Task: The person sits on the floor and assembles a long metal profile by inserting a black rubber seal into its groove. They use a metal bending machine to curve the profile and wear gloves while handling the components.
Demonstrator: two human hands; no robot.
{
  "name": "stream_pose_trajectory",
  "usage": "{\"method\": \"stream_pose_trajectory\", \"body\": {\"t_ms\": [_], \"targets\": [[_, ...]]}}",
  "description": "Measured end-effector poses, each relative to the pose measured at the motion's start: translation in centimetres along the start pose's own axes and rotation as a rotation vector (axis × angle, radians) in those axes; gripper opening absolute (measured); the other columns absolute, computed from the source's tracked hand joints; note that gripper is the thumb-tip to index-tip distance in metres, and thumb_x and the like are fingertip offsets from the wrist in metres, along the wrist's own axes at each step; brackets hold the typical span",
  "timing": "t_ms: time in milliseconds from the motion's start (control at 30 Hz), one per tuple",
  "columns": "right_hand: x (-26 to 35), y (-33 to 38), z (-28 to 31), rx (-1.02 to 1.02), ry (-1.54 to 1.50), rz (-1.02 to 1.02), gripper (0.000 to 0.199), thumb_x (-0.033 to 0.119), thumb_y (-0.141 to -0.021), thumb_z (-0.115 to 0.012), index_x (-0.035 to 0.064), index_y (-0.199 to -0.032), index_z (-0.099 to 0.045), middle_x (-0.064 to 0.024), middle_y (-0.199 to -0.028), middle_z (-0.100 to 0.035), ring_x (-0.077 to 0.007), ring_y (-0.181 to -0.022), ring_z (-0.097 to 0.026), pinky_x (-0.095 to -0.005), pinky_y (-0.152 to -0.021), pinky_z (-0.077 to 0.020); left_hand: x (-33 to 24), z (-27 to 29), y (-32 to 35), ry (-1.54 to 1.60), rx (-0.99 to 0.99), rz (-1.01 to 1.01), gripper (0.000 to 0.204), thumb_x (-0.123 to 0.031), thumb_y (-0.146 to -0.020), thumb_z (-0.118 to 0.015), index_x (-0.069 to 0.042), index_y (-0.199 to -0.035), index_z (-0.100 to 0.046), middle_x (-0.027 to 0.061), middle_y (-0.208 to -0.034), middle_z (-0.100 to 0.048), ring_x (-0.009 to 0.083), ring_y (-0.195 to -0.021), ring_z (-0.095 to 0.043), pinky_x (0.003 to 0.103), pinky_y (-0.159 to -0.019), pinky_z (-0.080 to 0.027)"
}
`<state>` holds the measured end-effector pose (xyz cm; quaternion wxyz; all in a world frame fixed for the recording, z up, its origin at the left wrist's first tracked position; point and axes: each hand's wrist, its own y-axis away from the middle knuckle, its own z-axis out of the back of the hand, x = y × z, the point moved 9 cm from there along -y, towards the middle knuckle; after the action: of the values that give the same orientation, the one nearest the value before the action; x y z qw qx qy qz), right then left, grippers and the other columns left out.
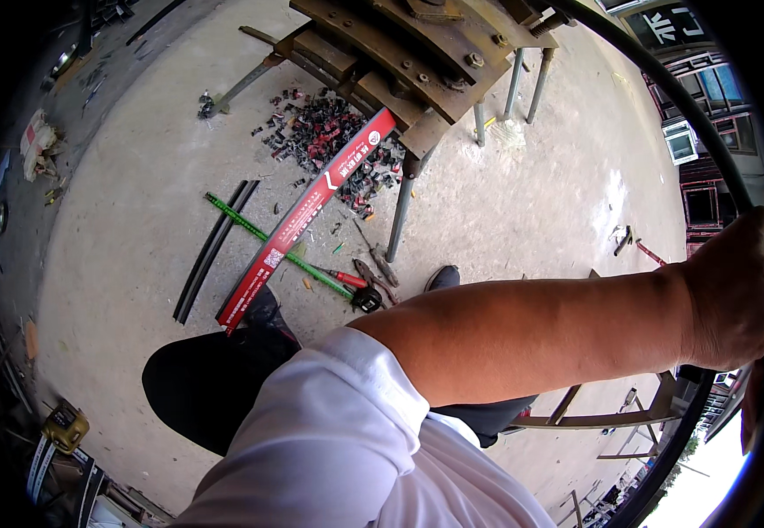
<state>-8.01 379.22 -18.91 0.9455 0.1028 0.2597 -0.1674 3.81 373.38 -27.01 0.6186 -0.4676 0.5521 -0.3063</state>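
My left arm, in a rolled white sleeve, reaches across to the right edge. There my left hand [730, 295] is closed on a long dark strip [694, 101], its fingers largely hidden by the dark rim. The strip bows up toward the rusty metal press [400, 62] and continues below the hand. A sliver of skin [754, 400] below may be my right hand; its fingers cannot be made out. A long red-faced strip [312, 216] with white print leans from the press down to my left shoe [268, 317].
Under the press lies a heap of black and red scraps [329, 132]. A tape measure [367, 300] with its green blade extended, pliers [375, 273] and two black strips [215, 255] lie on the floor. A yellow tool [65, 427] sits lower left, a metal frame [611, 418] lower right.
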Motion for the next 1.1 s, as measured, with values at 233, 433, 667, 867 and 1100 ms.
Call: {"method": "stream_pose_trajectory", "body": {"t_ms": [233, 433, 667, 867, 1100], "targets": [[-2.3, 1.8, -9.3, 0.103, -0.549, 0.216, 0.05, 0.025, -0.111, -0.054, -0.0039, -0.15, -0.046, -0.0138, -0.127, -0.062, -0.0219, -0.114, -0.059, -0.0328, -0.098, -0.0459, -1.0, 3.0, 6.8, -0.044, -0.04, -0.081, 0.017, -0.027, -0.079, -0.069, -0.014, -0.07, -0.066, -0.005, -0.067, -0.057, 0.0173, -0.071, -0.056, 0.038, -0.073, -0.038], [-0.6, 2.1, -8.9, 0.052, -0.575, 0.269, 0.043, 0.026, -0.11, -0.055, -0.0041, -0.14, -0.051, -0.0134, -0.116, -0.06, -0.0199, -0.102, -0.054, -0.0346, -0.089, -0.045, -0.6, 3.2, 7.1, -0.031, -0.086, -0.056, 0.016, -0.027, -0.079, -0.067, -0.012, -0.073, -0.068, -0.0038, -0.068, -0.058, 0.0182, -0.071, -0.056, 0.038, -0.074, -0.037], [6.0, 1.9, -13.7, 0.213, -0.638, 0.477, 0.028, 0.017, -0.108, -0.056, -0.0048, -0.126, -0.053, -0.0061, -0.096, -0.057, -0.0124, -0.082, -0.049, -0.0287, -0.072, -0.0401, 0.1, 2.4, 11.6, -0.02, 0.079, -0.092, 0.015, -0.027, -0.079, -0.066, -0.015, -0.071, -0.064, -0.0047, -0.07, -0.058, 0.017, -0.077, -0.058, 0.038, -0.088, -0.041], [9.9, 1.5, -16.8, 0.163, -0.799, 0.565, 0.023, 0.013, -0.1, -0.064, -0.0078, -0.105, -0.055, -0.0116, -0.064, -0.06, -0.021, -0.051, -0.057, -0.0323, -0.052, -0.0434, 0.8, 2.6, 14.7, -0.024, 0.084, -0.098, 0.014, -0.026, -0.078, -0.065, -0.015, -0.07, -0.06, -0.0045, -0.07, -0.053, 0.0176, -0.076, -0.057, 0.037, -0.09, -0.042], [11.9, 1.3, -21.1, 0.212, -0.838, 0.623, 0.021, 0.009, -0.101, -0.064, -0.0068, -0.108, -0.052, -0.0129, -0.066, -0.065, -0.0272, -0.054, -0.068, -0.0342, -0.052, -0.0488, 1.6, 2.3, 18.0, -0.055, 0.174, -0.133, 0.013, -0.026, -0.076, -0.065, -0.017, -0.069, -0.059, -0.0044, -0.07, -0.052, 0.0179, -0.077, -0.057, 0.037, -0.095, -0.044]]}}
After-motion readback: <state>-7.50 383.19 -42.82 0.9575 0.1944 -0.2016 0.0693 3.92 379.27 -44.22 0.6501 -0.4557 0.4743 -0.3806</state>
